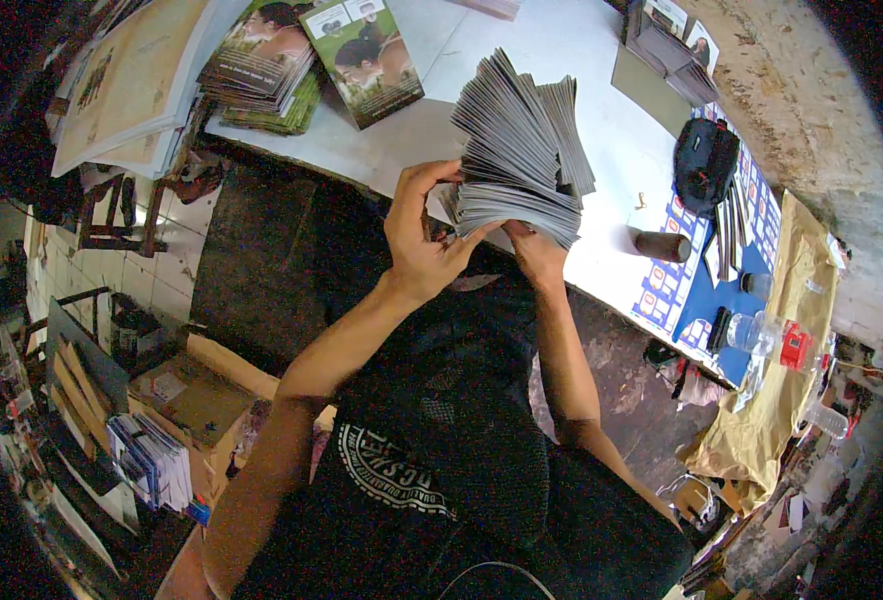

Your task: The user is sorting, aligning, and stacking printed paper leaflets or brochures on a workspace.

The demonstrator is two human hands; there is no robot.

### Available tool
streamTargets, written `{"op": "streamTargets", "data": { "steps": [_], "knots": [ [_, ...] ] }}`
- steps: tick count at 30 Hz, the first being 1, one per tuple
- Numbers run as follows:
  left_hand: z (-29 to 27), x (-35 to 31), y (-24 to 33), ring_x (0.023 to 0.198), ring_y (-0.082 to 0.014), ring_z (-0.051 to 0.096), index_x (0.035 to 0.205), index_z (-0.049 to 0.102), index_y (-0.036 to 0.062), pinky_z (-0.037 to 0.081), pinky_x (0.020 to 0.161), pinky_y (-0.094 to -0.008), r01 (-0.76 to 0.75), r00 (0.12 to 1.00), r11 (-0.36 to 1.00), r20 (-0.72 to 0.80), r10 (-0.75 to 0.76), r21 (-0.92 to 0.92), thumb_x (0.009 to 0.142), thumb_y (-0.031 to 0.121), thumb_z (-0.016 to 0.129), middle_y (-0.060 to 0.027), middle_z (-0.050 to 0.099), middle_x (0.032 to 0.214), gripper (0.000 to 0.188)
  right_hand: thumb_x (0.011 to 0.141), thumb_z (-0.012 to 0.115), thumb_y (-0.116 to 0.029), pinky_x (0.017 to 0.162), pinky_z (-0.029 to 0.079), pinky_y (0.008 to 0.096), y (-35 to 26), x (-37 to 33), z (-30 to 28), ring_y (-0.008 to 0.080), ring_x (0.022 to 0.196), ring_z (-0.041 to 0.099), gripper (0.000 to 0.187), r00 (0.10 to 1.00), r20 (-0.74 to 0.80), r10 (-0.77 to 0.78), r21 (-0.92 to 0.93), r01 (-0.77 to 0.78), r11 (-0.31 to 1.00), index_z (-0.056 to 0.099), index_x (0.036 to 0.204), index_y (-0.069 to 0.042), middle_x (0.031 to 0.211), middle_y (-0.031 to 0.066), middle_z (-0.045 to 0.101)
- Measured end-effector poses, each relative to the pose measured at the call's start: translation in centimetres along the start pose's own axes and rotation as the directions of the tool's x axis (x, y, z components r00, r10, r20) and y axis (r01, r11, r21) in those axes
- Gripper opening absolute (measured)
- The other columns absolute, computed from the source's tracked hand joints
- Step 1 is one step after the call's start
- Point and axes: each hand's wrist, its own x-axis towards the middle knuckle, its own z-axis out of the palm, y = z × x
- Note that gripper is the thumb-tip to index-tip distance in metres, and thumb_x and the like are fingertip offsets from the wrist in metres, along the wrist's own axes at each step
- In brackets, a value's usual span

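A thick, fanned stack of folded leaflets [510,135] rises from the near edge of the white table [417,150], its grey-white paper edges toward me. My left hand [420,230] is curled round the stack's left side, fingers at its left edge and thumb at the near lower edge. Closed on the near edge is my right hand [539,255], its thumb on the paper and its other fingers mostly hidden underneath. The near part of the stack bows under both hands. A second fanned row of leaflets [568,125] leans just behind it on the right.
Piled picture leaflets [262,85] and a single green one [364,65] lie at the far left. Large printed sheets [137,90] overhang there. Rightward are a dark cylinder [662,246], a black pouch [706,165], a plastic bottle [752,333] and brown paper [762,400]. An open carton [197,390] stands lower left.
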Motion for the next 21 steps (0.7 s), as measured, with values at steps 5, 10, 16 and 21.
{"op": "streamTargets", "data": {
  "steps": [5, 10, 16, 21],
  "knots": [
    [-0.3, 0.7, 0.2, 0.094, -0.0254, 0.057, 0.108, 0.053, 0.0006, 0.047, 0.086, -0.0332, -0.061, 0.998, 0.992, 0.0, 0.062, 0.113, 0.067, 0.015, 0.087, -0.0134, 0.055, 0.103, 0.055, 0.063, 0.089, -0.024, 0.089, 0.047, 0.0332, 0.6, 0.3, -0.4, 0.0205, 0.103, 0.057, 0.08, 0.999, 0.003, -0.05, -0.134, 0.05, 0.99, 0.049, 0.127, 0.0, 0.116, 0.0101, 0.058],
    [-0.2, 1.0, -0.3, 0.093, -0.0245, 0.056, 0.106, 0.052, 0.0018, 0.046, 0.086, -0.0326, -0.059, 0.998, 0.998, 0.024, 0.059, 0.008, 0.067, 0.016, 0.087, -0.013, 0.054, 0.102, 0.055, 0.062, 0.089, -0.024, 0.089, 0.047, 0.0334, -0.2, 0.3, -0.1, 0.0209, 0.103, 0.057, 0.079, 0.999, -0.001, -0.032, -0.079, 0.032, 0.996, 0.049, 0.126, 0.0, 0.115, 0.0101, 0.058],
    [-0.2, 0.9, 0.2, 0.093, -0.0232, 0.057, 0.117, 0.053, -0.0003, 0.047, 0.084, -0.0323, -0.005, 1.0, 1.0, 0.028, 0.006, -0.025, 0.066, 0.014, 0.087, -0.0124, 0.055, 0.105, 0.063, 0.063, 0.089, -0.024, 0.089, 0.047, 0.033, -0.6, 0.4, -0.1, 0.0205, 0.102, 0.058, 0.078, 0.999, 0.005, -0.045, -0.105, 0.045, 0.993, 0.049, 0.126, 0.0, 0.114, 0.0104, 0.058],
    [-0.4, 1.1, 0.1, 0.092, -0.0226, 0.057, 0.128, 0.051, -0.0009, 0.048, 0.083, -0.0327, -0.023, 0.997, 0.999, 0.071, 0.021, 0.031, 0.064, 0.013, 0.087, -0.0127, 0.056, 0.107, 0.074, 0.064, 0.088, -0.023, 0.089, 0.047, 0.0328, -0.7, 0.3, -0.1, 0.02, 0.103, 0.058, 0.078, 1.0, 0.003, -0.004, -0.107, 0.004, 0.994, 0.049, 0.127, 0.0, 0.115, 0.0107, 0.058]
  ]
}}
